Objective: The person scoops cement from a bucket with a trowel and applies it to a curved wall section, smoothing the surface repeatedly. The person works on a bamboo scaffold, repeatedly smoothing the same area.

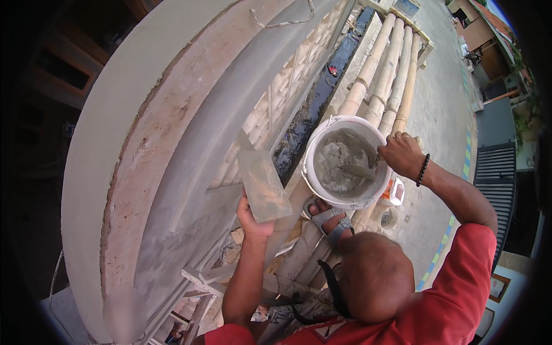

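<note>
My left hand (256, 218) grips a flat rectangular plastering float (264, 187) from below. Its broad face is turned up and smeared with grey mortar. My right hand (401, 155), with a black bead bracelet at the wrist, is closed at the right rim of a white bucket (313, 152). From that fist a trowel (359, 171) reaches into the bucket, its blade partly sunk in wet grey mortar (339, 155). The trowel's handle is mostly hidden by my fingers.
Bamboo poles (382, 86) run as a platform beneath the bucket. My sandalled foot (329, 219) is beside it. A curved plastered wall (190, 149) rises on the left, above a dark wet ditch (322, 95). A smaller pail (388, 217) stands lower on the right.
</note>
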